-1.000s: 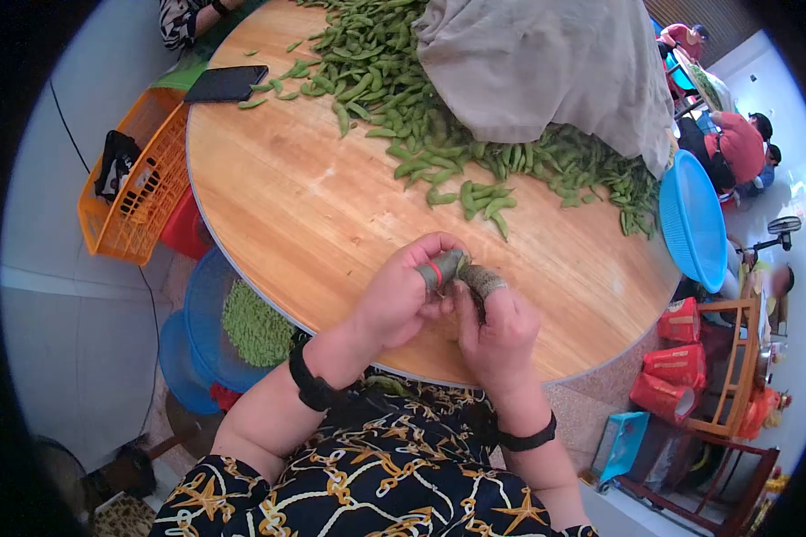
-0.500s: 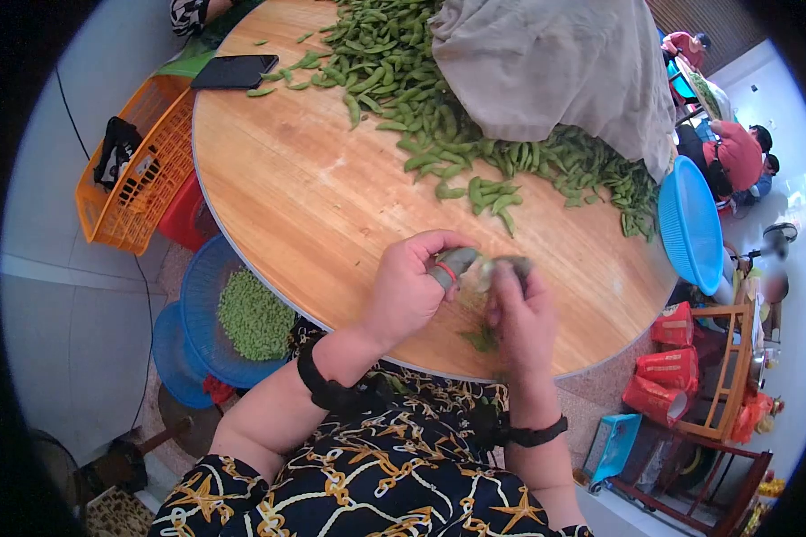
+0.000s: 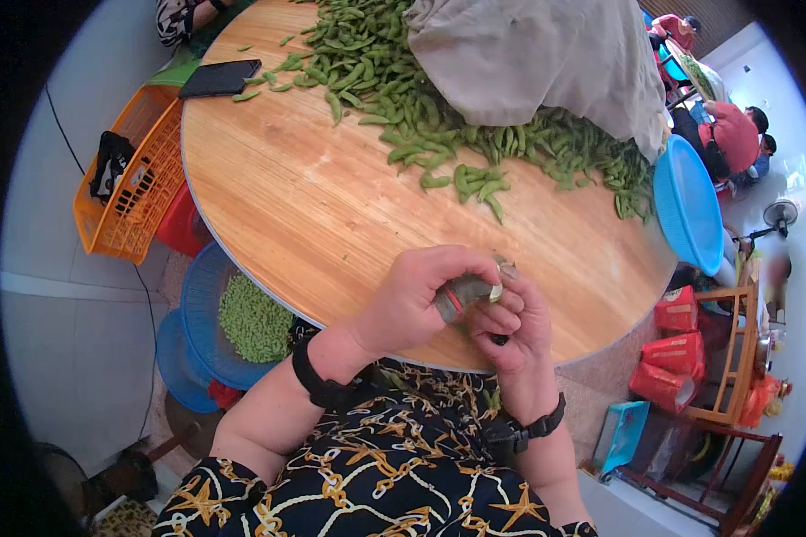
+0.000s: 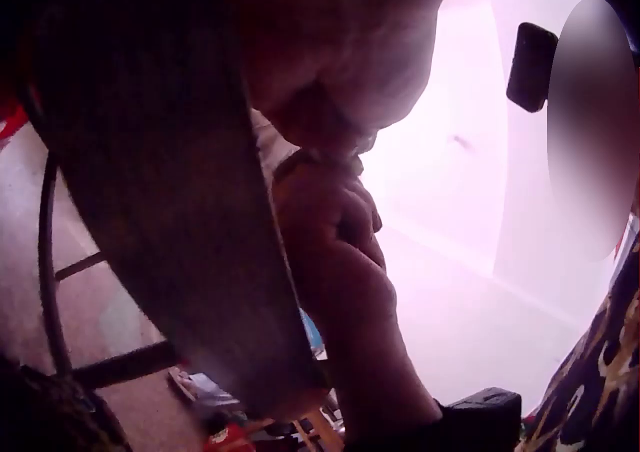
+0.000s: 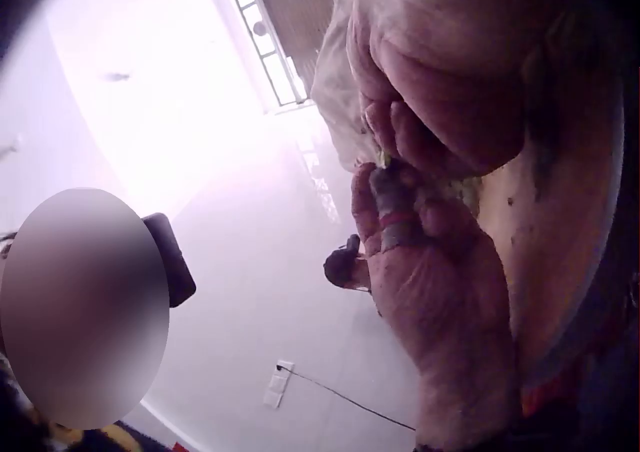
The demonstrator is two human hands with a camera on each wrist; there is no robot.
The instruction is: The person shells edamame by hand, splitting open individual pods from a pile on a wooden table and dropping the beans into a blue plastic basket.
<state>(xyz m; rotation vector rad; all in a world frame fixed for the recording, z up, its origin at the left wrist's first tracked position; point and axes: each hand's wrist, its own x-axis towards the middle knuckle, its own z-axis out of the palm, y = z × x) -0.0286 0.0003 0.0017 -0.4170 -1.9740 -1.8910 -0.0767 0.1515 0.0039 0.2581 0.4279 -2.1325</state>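
Over the near part of the round wooden table point(image 3: 304, 215), both hands meet. My left hand point(image 3: 403, 300) pinches a small pale-green soybean pod point(image 3: 495, 293) at its thumb tip; a grey-green finger cover point(image 3: 457, 297) with a red band is on one of its fingers. The curled fingers of my right hand point(image 3: 524, 327) close on the pod from the other side, and a dark cover shows at its thumb. A sliver of green shows between the hands in the right wrist view, where the left hand point(image 5: 430, 282) faces the camera. Most of the pod is hidden by fingers.
A heap of green pods point(image 3: 367, 72) lies across the table, partly under a grey cloth point(image 3: 537, 63). A phone point(image 3: 219, 79) lies at the left edge. A blue basin point(image 3: 197, 336) of shelled beans stands below left. Beside the table's right edge is a blue basket point(image 3: 690, 210).
Half a second ago the hands stood slightly apart, with a green husk below the right hand. Now they have come together again, the right hand turned with its fingers curled towards the left.
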